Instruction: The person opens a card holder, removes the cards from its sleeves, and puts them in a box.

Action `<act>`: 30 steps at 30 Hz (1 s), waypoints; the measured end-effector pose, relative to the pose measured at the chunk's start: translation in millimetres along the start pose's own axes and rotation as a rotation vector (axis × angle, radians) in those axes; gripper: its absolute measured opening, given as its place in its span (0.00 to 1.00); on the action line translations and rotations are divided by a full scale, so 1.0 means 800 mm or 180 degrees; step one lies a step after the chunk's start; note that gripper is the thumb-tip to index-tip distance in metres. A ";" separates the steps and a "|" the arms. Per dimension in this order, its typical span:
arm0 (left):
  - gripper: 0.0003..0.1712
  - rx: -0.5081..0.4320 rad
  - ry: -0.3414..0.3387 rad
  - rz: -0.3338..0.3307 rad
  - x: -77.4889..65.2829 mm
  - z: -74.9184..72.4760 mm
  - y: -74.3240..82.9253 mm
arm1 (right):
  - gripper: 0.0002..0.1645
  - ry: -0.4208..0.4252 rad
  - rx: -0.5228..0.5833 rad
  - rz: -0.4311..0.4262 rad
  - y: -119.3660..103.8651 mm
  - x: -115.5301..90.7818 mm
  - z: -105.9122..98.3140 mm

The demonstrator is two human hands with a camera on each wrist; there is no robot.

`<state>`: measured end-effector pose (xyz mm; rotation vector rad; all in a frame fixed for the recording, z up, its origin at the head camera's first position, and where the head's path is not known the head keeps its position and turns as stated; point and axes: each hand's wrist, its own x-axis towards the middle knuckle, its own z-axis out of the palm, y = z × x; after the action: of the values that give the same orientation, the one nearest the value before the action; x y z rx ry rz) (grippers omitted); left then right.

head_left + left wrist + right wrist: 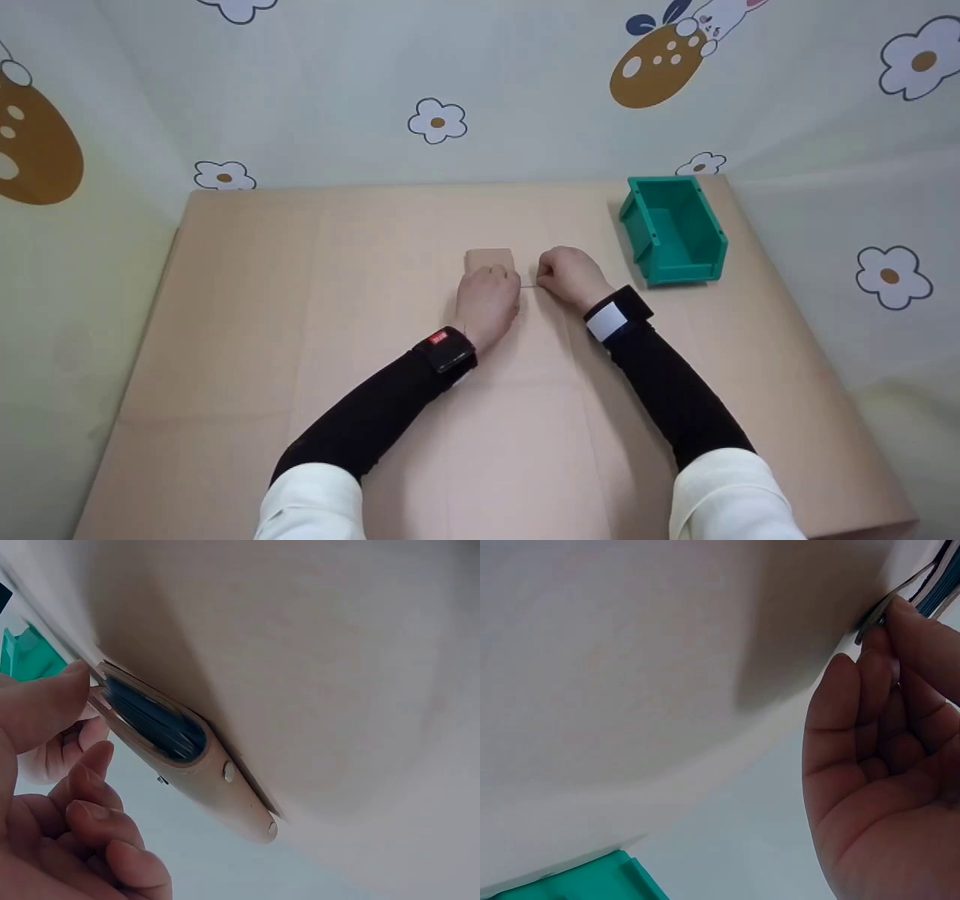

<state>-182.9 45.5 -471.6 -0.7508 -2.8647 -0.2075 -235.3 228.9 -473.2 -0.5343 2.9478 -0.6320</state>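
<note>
A tan card holder (236, 799) with metal snaps and dark blue inner sleeves (154, 720) stands on edge close over the table in the left wrist view. My left hand (487, 300) grips it near one end, thumb (64, 694) at the opening and the other fingers curled. From the head view, the tan cover (489, 259) shows just beyond the knuckles. To the right, my right hand (574, 276) pinches a thin flap (874, 619) of the holder between thumb and index finger. A narrow strip (529, 286) of it spans the gap between both hands.
A green plastic bin (675, 232) stands at the back right of the brown-covered table (247, 315), a short way from the right hand. Pale curtains (322, 97) printed with flowers surround the back and sides.
</note>
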 end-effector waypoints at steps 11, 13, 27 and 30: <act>0.13 0.0053 0.0038 -0.0014 0.000 -0.003 -0.002 | 0.04 -0.0008 -0.0003 0.0012 -0.001 0.001 0.000; 0.12 0.0026 0.0102 0.0003 -0.002 -0.006 -0.003 | 0.04 -0.0014 -0.0006 0.0024 -0.001 0.000 0.000; 0.10 -0.0380 0.0557 -0.0208 -0.025 -0.027 -0.024 | 0.04 -0.0035 -0.0044 0.0050 -0.003 0.000 0.000; 0.12 -0.0407 0.0619 -0.0279 -0.028 -0.030 -0.028 | 0.04 -0.0020 -0.0026 0.0050 -0.004 -0.001 -0.001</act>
<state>-171.3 11.5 -454.5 -0.5907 -2.7205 -0.4532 -233.5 226.5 -471.3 -0.5125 2.9471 -0.6161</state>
